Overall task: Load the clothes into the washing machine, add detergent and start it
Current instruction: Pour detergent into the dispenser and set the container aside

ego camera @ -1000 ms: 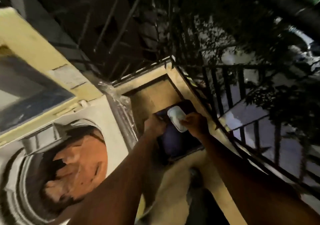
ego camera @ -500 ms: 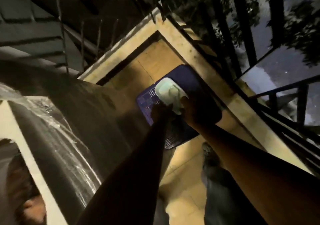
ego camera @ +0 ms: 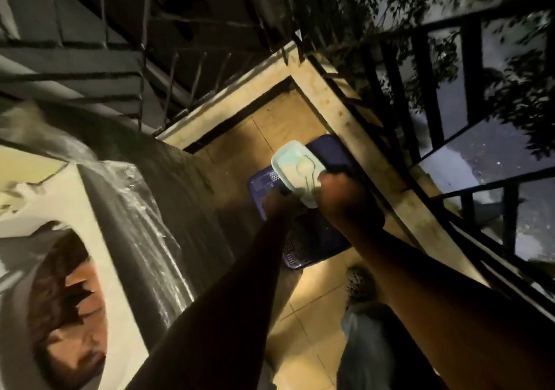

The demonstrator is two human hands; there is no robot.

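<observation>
A pale green detergent container [ego camera: 295,165] with a spoon-shaped scoop lying in it is held out over a dark blue laundry basket [ego camera: 315,239] on the floor. My right hand [ego camera: 342,197] grips the container's near end. My left hand [ego camera: 277,206] holds its lower left edge; those fingers are in shadow and hard to make out. The white front-loading washing machine [ego camera: 114,239] stands at the left, wrapped in clear plastic, its round door opening showing orange and brown clothes [ego camera: 75,305] inside the drum.
A tiled balcony floor [ego camera: 312,314] lies below. A low cream ledge [ego camera: 345,113] with black metal railings [ego camera: 468,137] runs along the right and back. My foot in a dark shoe [ego camera: 360,284] stands near the basket. Tree foliage shows beyond the railing.
My view has swung back left, bringing more of the washer drum and clothes into sight. Both hands keep hold of the detergent container above the basket, now slightly higher in view.
</observation>
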